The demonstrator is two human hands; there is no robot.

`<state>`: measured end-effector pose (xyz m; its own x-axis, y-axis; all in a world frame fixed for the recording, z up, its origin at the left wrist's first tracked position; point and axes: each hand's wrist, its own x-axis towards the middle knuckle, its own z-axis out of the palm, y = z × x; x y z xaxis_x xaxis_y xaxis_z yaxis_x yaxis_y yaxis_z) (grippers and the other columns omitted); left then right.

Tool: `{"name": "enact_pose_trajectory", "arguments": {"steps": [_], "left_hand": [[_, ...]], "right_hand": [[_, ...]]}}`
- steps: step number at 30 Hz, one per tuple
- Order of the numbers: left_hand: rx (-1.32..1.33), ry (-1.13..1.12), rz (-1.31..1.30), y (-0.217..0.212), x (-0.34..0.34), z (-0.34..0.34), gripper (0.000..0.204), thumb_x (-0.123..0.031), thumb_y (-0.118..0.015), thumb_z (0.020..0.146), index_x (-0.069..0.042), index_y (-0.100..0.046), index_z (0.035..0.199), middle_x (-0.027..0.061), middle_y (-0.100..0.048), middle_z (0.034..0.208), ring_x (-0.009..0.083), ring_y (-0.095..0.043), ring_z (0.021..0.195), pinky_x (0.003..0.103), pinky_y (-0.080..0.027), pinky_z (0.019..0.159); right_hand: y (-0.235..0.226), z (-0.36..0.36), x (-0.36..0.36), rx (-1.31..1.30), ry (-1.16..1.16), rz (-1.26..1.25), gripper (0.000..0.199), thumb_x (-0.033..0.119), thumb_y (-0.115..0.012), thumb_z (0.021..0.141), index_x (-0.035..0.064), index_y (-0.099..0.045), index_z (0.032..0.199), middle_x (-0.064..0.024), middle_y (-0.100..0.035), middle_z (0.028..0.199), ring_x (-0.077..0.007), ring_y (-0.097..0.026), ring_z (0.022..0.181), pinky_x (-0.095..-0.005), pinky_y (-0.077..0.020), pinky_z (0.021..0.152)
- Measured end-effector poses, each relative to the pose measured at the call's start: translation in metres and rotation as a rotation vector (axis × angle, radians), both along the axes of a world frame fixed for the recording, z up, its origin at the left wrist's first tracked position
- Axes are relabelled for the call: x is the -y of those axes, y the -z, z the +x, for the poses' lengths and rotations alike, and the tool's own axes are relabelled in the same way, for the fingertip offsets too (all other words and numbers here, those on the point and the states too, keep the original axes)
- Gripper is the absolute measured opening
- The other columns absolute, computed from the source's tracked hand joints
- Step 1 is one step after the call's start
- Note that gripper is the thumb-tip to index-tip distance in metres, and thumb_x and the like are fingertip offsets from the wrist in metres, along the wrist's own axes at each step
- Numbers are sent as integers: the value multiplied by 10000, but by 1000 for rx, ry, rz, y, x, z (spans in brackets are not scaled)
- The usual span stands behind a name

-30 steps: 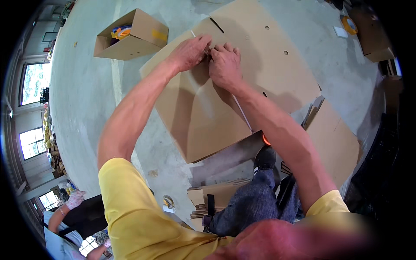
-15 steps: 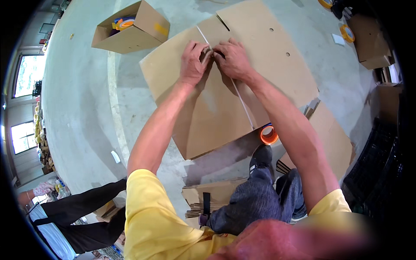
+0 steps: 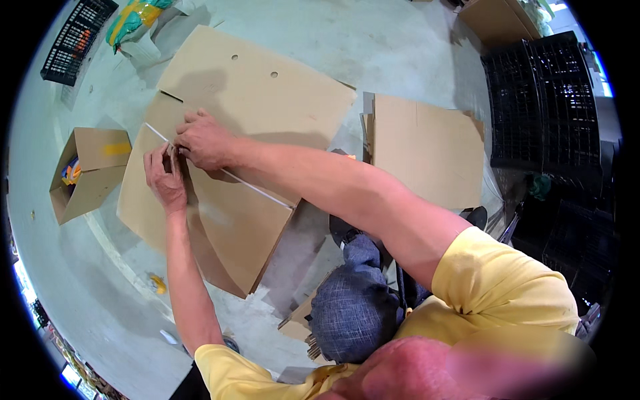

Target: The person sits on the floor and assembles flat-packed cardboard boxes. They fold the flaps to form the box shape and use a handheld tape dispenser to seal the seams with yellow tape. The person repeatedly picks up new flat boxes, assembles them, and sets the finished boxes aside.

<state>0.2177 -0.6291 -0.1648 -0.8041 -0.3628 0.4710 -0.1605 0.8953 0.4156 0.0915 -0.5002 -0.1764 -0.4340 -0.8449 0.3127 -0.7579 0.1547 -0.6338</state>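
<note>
Flat brown cardboard sheets (image 3: 267,110) lie stacked on the floor in front of me, two round holes showing in the far part. Across them runs a thin white strap (image 3: 260,192). My left hand (image 3: 165,180) is closed at the strap, thumb and fingers pinched together. Right against it, my right hand (image 3: 207,143) bends its fingers down over the same spot. The fingertips of both hands meet there and hide that stretch of strap, so exactly how each one grips it is hard to see.
An open carton (image 3: 100,167) with colourful tape rolls stands left of the sheets. More flat cardboard (image 3: 427,157) lies to the right, with black plastic crates (image 3: 543,107) beyond. Another black crate (image 3: 77,43) and a green-yellow bag (image 3: 137,23) are at the far left.
My view has turned, so the sheets and carton appear farther left and the black crates on the right show more. Both hands remain together at the strap.
</note>
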Motion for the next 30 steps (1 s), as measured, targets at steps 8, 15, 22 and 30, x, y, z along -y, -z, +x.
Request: {"name": "enact_pose_trajectory", "arguments": {"steps": [8, 15, 22, 30], "left_hand": [[24, -37, 69, 0, -1, 3, 229, -126, -708, 989, -28, -690, 1195, 120, -617, 1033, 302, -648, 938, 401, -537, 821], [-58, 29, 151, 7, -8, 4, 275, -53, -693, 936, -93, -738, 1204, 122, -700, 1049, 317, -660, 1007, 416, -518, 906], [14, 4, -76, -13, -4, 3, 240, -107, -683, 893, -101, -728, 1128, 118, -686, 1031, 340, -621, 1017, 455, -493, 916], [-19, -38, -38, -13, -11, 11, 210, -109, -698, 911, -112, -724, 1119, 94, -665, 1014, 337, -601, 1005, 457, -478, 900]], "right_hand": [[-9, 3, -2, 48, -25, 50, 162, 242, -673, 939, 112, -769, 928, -47, -669, 960, -266, -571, 1103, -474, -399, 1049], [1, 9, 7, -74, -25, -40, 155, 171, -681, 849, 110, -786, 945, -85, -740, 983, -304, -644, 1064, -460, -472, 1031], [-11, 8, 1, -132, 26, -71, 170, 134, -665, 892, 98, -740, 1040, -101, -694, 986, -327, -632, 1037, -470, -460, 942], [-13, 15, -3, -134, 11, 41, 146, 175, -656, 936, 91, -731, 1029, -92, -668, 1010, -314, -577, 1067, -464, -426, 955]]}}
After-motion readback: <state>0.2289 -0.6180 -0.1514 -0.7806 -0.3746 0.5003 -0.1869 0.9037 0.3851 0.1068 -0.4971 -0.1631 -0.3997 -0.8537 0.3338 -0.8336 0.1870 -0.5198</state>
